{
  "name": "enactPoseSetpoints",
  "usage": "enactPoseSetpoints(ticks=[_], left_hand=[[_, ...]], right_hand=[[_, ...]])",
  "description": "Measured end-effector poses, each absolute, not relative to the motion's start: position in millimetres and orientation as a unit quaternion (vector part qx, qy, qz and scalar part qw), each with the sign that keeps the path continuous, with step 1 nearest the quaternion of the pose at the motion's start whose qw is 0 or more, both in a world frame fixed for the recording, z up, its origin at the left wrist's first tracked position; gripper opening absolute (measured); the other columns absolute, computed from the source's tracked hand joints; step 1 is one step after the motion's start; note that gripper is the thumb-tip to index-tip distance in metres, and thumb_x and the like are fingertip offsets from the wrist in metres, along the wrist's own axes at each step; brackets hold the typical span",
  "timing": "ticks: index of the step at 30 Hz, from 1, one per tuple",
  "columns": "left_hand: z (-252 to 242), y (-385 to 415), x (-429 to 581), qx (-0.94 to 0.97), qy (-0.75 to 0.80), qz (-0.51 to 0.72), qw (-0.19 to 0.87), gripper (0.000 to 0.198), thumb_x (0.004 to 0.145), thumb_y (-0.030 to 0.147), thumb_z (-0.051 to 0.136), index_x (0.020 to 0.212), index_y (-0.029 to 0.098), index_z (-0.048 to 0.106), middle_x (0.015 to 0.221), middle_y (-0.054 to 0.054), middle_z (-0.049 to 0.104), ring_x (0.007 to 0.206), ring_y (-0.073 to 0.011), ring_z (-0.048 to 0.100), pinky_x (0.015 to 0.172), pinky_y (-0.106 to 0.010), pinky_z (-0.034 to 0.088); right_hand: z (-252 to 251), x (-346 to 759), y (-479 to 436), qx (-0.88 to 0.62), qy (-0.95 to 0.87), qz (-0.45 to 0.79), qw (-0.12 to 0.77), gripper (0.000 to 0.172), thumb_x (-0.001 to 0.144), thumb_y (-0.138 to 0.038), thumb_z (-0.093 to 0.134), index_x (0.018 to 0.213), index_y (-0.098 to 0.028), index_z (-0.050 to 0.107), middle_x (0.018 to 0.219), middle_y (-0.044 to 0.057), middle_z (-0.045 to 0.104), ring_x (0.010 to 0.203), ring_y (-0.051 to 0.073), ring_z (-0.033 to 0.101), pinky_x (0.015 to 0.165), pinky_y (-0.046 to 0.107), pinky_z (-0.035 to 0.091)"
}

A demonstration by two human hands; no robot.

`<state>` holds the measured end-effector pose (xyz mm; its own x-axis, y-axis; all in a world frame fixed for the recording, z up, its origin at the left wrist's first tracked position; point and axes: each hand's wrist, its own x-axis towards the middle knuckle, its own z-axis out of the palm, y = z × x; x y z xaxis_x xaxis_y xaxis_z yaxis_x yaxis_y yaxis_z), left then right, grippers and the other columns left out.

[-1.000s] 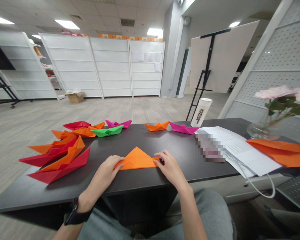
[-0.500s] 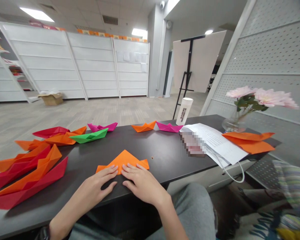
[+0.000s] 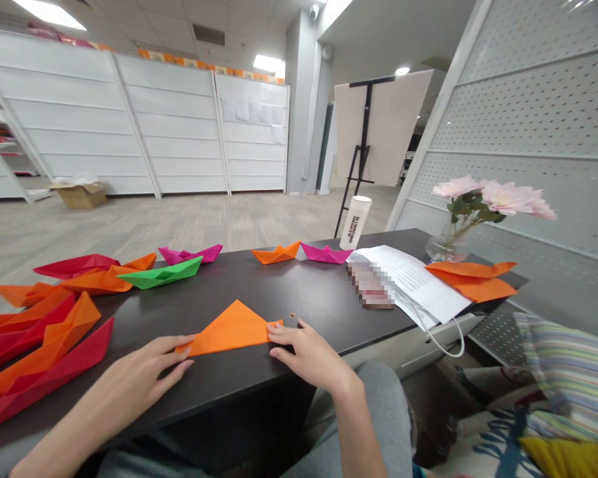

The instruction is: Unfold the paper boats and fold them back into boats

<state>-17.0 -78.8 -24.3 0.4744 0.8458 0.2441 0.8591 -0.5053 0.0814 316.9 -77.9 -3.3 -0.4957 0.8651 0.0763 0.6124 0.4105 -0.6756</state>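
A folded orange sheet of paper (image 3: 234, 330), with a peak at the top and a straight lower edge, lies flat on the dark table. At its left corner rest the fingertips of my left hand (image 3: 154, 368), thumb held apart below. My right hand (image 3: 313, 355) touches the right corner with its fingers stretched, the thumb lower down and off the paper. Both hands are open. Left of my left hand stand several folded paper boats, among them a red boat (image 3: 54, 375) and an orange boat (image 3: 77, 325).
Along the far edge sit a green boat (image 3: 162, 273), a magenta boat (image 3: 326, 253) and a white cup (image 3: 355, 222). Right of them lie printed sheets (image 3: 418, 282), a blurred-out flat item (image 3: 371, 285), orange paper (image 3: 473, 279) and a flower vase (image 3: 447, 245).
My hands have moved apart from the paper's middle to its two side corners, leaving its face uncovered. The camera view has shifted slightly to the right.
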Motion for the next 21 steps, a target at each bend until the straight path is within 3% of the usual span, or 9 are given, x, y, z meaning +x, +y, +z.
enactPoseSetpoints(ticks=[3,5,7,9,11,14,18,21], left_hand=[[-1,-71,-26,-0.859,-0.507,-0.060,0.041,0.045,0.094,0.048,0.044,0.076,0.026,0.080,0.112,-0.008,0.074,0.102,-0.0295,0.071,0.085,-0.038,0.058],[14,-60,-13,-0.854,-0.517,-0.030,0.055,0.050,0.096,0.044,0.039,0.072,0.021,0.075,0.109,-0.011,0.072,0.093,-0.0286,0.071,0.080,-0.039,0.056],[25,-44,10,-0.852,-0.519,-0.015,0.070,0.044,0.096,0.042,0.039,0.080,0.016,0.070,0.093,-0.013,0.070,0.087,-0.0289,0.068,0.078,-0.040,0.053],[30,-27,34,-0.850,-0.522,-0.020,0.064,0.037,0.092,0.047,0.048,0.089,0.015,0.066,0.093,-0.013,0.067,0.088,-0.0301,0.066,0.078,-0.039,0.051],[28,-11,48,-0.866,-0.499,-0.024,-0.014,0.038,0.081,0.052,0.062,0.094,0.016,0.062,0.095,-0.011,0.066,0.086,-0.0282,0.065,0.077,-0.037,0.049],[18,3,50,-0.869,-0.464,-0.062,-0.160,0.056,0.067,0.047,0.077,0.110,0.019,0.056,0.097,-0.005,0.064,0.087,-0.0248,0.063,0.076,-0.032,0.048],[5,8,38,-0.831,-0.467,-0.153,-0.260,0.081,0.066,0.037,0.079,0.136,0.020,0.041,0.103,-0.004,0.064,0.095,-0.0240,0.063,0.083,-0.032,0.048],[5,9,36,-0.831,-0.437,-0.164,-0.303,0.060,0.072,0.036,0.075,0.125,0.022,0.052,0.106,-0.003,0.067,0.096,-0.0240,0.064,0.085,-0.032,0.048]], right_hand=[[-6,315,-77,-0.456,-0.816,0.282,0.218,0.027,0.094,-0.024,0.058,0.117,-0.033,0.070,0.137,0.001,0.062,0.131,0.024,0.054,0.120,0.054,0.017],[-8,314,-76,-0.459,-0.817,0.271,0.221,0.024,0.094,-0.025,0.058,0.112,-0.032,0.072,0.134,0.001,0.064,0.128,0.025,0.056,0.118,0.054,0.021],[-9,314,-75,-0.460,-0.817,0.266,0.223,0.022,0.094,-0.025,0.058,0.108,-0.032,0.073,0.132,0.001,0.066,0.127,0.026,0.057,0.117,0.054,0.024],[-9,314,-74,-0.457,-0.819,0.267,0.222,0.021,0.094,-0.025,0.058,0.105,-0.032,0.074,0.129,0.001,0.068,0.128,0.026,0.057,0.117,0.054,0.026],[-8,315,-74,-0.450,-0.822,0.269,0.222,0.021,0.094,-0.024,0.057,0.104,-0.032,0.074,0.123,0.000,0.071,0.128,0.025,0.056,0.116,0.053,0.027],[-7,316,-73,-0.437,-0.826,0.264,0.237,0.021,0.094,-0.023,0.058,0.104,-0.032,0.074,0.117,-0.001,0.073,0.125,0.025,0.059,0.114,0.051,0.030],[-11,314,-66,-0.454,-0.803,0.233,0.308,0.022,0.093,-0.020,0.056,0.103,-0.028,0.073,0.109,0.000,0.075,0.105,0.021,0.068,0.102,0.039,0.044],[-19,311,-56,-0.484,-0.757,0.224,0.378,0.022,0.093,-0.019,0.054,0.102,-0.025,0.072,0.103,0.002,0.073,0.093,0.018,0.068,0.086,0.031,0.051]])
